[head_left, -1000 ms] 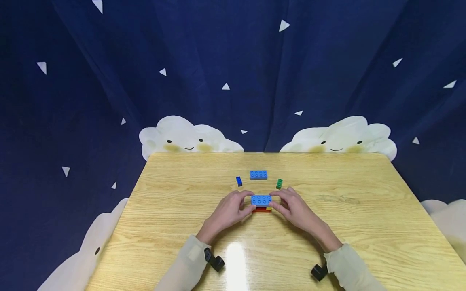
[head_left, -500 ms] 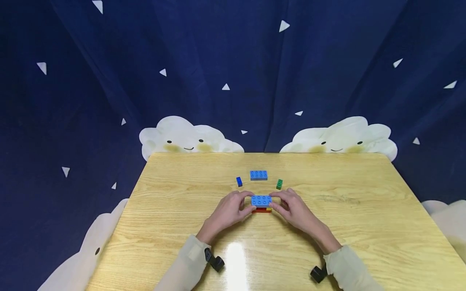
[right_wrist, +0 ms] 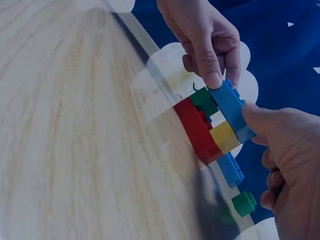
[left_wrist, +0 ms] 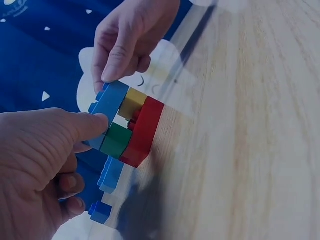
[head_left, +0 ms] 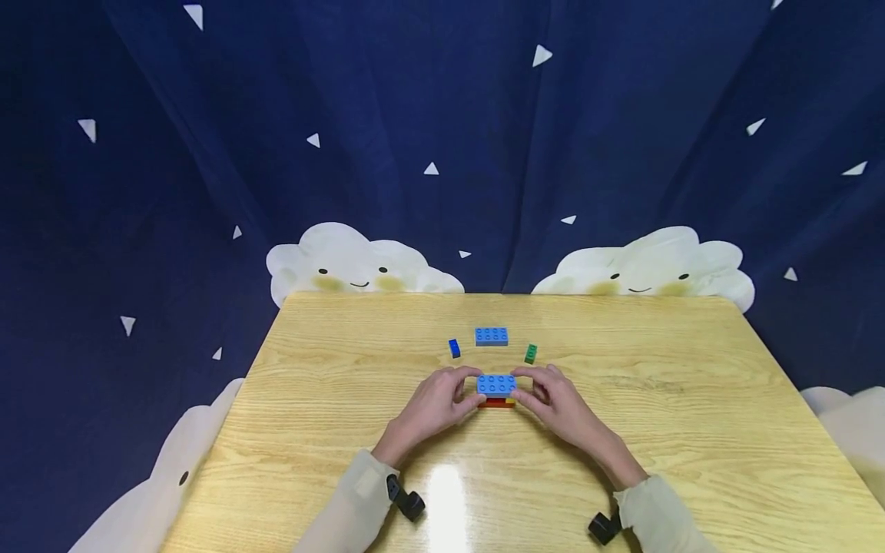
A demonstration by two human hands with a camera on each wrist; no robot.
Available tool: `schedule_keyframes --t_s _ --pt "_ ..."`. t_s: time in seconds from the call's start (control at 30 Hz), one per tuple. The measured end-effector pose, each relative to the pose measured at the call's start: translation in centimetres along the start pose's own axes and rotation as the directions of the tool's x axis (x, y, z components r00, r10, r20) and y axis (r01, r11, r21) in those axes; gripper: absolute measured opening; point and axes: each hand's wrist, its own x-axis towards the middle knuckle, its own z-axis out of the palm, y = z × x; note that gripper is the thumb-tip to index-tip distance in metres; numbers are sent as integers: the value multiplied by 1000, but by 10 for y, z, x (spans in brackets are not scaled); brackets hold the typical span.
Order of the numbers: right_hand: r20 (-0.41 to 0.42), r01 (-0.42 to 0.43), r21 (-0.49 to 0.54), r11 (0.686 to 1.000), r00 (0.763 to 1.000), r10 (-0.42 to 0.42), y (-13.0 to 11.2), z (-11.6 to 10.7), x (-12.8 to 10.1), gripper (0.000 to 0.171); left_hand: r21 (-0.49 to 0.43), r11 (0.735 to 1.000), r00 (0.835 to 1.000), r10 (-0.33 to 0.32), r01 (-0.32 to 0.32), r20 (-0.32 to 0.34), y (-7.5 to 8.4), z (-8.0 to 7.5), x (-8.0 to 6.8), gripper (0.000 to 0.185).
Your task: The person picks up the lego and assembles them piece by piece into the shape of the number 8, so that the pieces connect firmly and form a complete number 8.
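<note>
Both hands were on the stack. The left hand (head_left: 434, 403) pinched the left end of the light-blue studded plastic top brick (head_left: 496, 383), thumb (left_wrist: 85, 126) pressed against its near edge, the other fingers curled behind. The right hand (head_left: 557, 401) pinched the opposite end, thumb (right_wrist: 260, 120) on the near side and a fingertip on the far edge. So the top brick sat squarely between the two grips, held at both short ends.

Under it, the wrist views showed the layers: a small green plastic block (left_wrist: 116, 140) beneath the left end, a small yellow plastic block (right_wrist: 224, 136) beneath the right end, a gap between the two, and a long red plastic base brick (left_wrist: 143, 132) at the bottom, resting on the pale wooden table (head_left: 691, 430). From the head view the stack lay in the middle of the table, just ahead of the person, with only slivers of red and yellow peeking out below the blue.

Beyond the hands, three loose pieces lay apart from the stack: a second light-blue studded brick (head_left: 491, 336) straight behind it, a small dark-blue brick (head_left: 454, 348) to the left, and a small green brick (head_left: 530, 353) to the right. Behind the table hung a navy curtain with white triangles and smiling clouds (head_left: 429, 115).
</note>
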Motion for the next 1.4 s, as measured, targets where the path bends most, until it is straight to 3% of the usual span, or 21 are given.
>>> schedule_keyframes --t_s 0.13,0.27,0.53,0.8,1.07,1.4 --pt "18 -9 -11 1000 1000 9 4 2 0 47 16 1000 1000 1 -1 -15 1 2 0 41" --pt "27 -25 -26 999 999 26 6 4 0 43 20 1000 1000 -7 7 -14 0 2 -1 43" --pt "29 -28 -15 999 999 29 7 4 0 41 9 1000 1000 -9 9 -21 -10 -11 2 56" --pt "31 -23 -15 1000 999 23 7 4 1 41 28 999 996 -43 45 -80 -31 -18 13 54" --pt "32 -36 -22 999 999 37 7 4 -1 43 53 994 992 -88 93 -88 -49 -19 25 55" --pt "41 -55 -18 998 998 55 8 4 -1 45 93 987 989 -125 132 -72 -59 -21 40 56"
